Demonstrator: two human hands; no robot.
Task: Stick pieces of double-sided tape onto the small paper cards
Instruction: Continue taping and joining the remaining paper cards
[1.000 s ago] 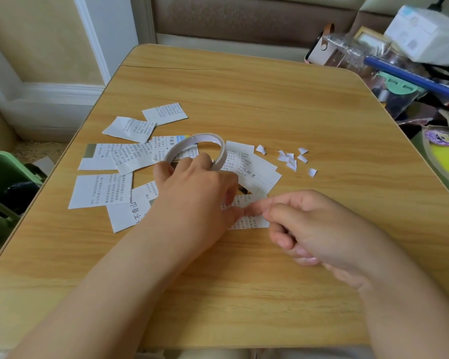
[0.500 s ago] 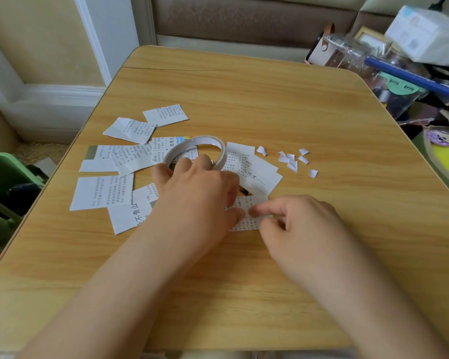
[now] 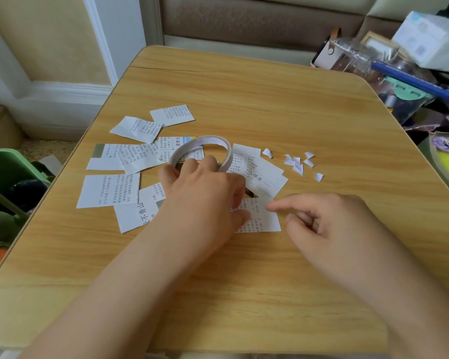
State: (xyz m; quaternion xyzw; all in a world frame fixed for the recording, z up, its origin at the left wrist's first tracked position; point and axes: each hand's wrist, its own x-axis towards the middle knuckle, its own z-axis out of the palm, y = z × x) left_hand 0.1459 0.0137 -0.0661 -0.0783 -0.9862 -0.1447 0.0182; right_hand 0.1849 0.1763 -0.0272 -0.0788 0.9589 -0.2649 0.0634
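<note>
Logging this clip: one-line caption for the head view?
Left hand holds tape roll; right hand fingertip presses a paper card on the wooden table.

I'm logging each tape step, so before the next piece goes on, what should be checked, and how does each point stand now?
1. Tape roll in the left hand: ok, its fingers hook the ring.
2. Working card flat on the table: ok.
3. Card pinned: ok, by left thumb and right hand index tip.
4. Tape piece on this card: cannot tell.
5. Peeled scraps apart from the card: ok.
6. More cards at hand: ok.
</note>
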